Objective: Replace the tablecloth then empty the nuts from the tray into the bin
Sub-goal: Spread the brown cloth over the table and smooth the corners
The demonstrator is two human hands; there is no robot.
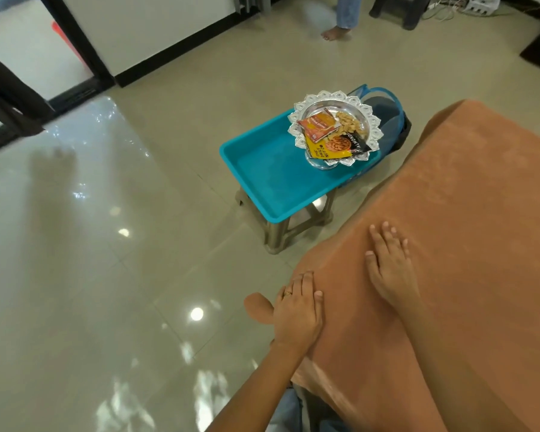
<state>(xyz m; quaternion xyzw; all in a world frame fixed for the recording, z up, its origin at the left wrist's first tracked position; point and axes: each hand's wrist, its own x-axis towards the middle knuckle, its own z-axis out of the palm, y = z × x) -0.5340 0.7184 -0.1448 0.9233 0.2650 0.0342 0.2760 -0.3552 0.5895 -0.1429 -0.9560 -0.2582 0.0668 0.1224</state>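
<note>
1. Tablecloth [468, 198]: orange-brown, draped over the surface at right, which it hides entirely. Judged to be the replacement cloth, now at the smoothing stage.
2. Right hand [390, 266]: fingers spread, palm flat on the cloth's top by the near-left corner, apparently pressing out creases.
3. Left hand [298, 307]: fingers straight and together, laid over the corner's edge, likely seating the drape.
4. Teal tray [262, 169]: on a small stool [281, 232], left of the cloth and farther off. Probably parked there to free the surface.
5. Silver dish [312, 110]: on the tray's far end. Holds nut packets [318, 124] and a heap of loose nuts [348, 123].
6. Bin [387, 110]: blue mesh, just behind the dish. Contents cannot be told.
7. Nuts not yet emptied.
</note>
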